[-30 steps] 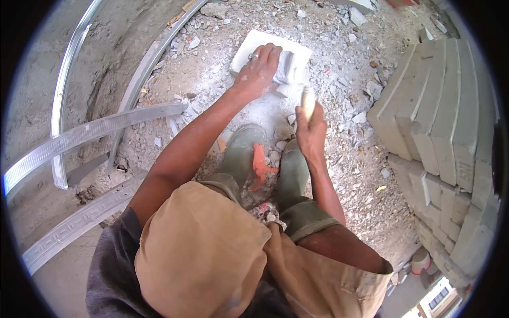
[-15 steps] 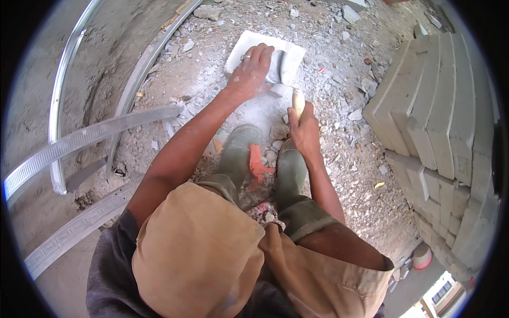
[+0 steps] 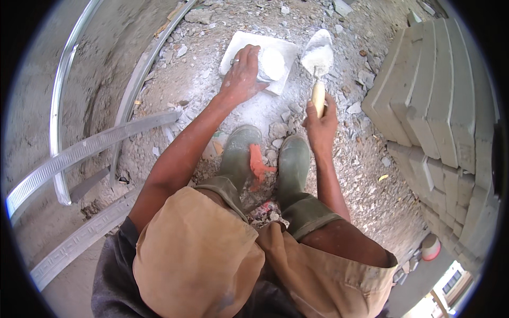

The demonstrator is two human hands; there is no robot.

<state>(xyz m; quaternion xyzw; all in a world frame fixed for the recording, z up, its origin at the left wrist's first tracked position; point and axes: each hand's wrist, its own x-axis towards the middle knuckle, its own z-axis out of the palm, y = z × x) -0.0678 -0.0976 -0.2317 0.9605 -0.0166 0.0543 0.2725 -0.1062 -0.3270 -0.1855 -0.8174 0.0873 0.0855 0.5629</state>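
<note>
My left hand (image 3: 244, 77) is curled round the left side of a round container (image 3: 262, 68). White powder (image 3: 273, 64) fills its top; the hand hides much of its wall. Under it lies a pale square slab (image 3: 288, 49), dusted white, on the rubble. To the right, my right hand (image 3: 321, 123) is closed round the light wooden handle of a trowel (image 3: 318, 98). The trowel's blade points away from me and carries a heap of white powder (image 3: 319, 57). The blade is apart from the container and the slab.
Curved metal channels (image 3: 85, 135) lean along the wall at left. Grey blocks (image 3: 437, 100) are stacked at right. Between my green rubber boots (image 3: 293, 161) lies an orange-red scrap (image 3: 258, 164). Broken stone (image 3: 344, 175) covers the ground.
The trowel has swung right, away from the slab, and its powder-laden blade now shows. The container's round, powder-filled top has come into view under my left hand, which stays near the slab.
</note>
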